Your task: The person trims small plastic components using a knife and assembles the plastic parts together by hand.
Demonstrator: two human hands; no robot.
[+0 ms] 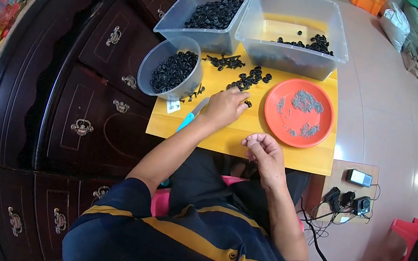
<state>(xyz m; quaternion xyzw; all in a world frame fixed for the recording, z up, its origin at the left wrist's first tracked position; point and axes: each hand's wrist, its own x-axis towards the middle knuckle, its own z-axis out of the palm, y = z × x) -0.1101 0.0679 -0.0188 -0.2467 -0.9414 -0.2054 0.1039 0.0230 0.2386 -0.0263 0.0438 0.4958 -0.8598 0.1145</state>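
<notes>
Left hand [226,106] fingers pinch a small black part [248,104] mid-tabletop [229,140]; right hand [264,150] fingers curled together near front edge, contents unclear; orange plate [297,137] at right edge within reach.

A dark wooden cabinet [99,89] with brass drawer pulls fills the left side, just beside the small yellow wooden surface [235,141]. The floor [389,123] is pale glossy tile with bright patches of reflected light. A red plastic chair [415,245] stands at the lower right, near a low wooden stool [344,185] carrying chargers and black cables. Sacks [401,24] lie at the top right.
</notes>
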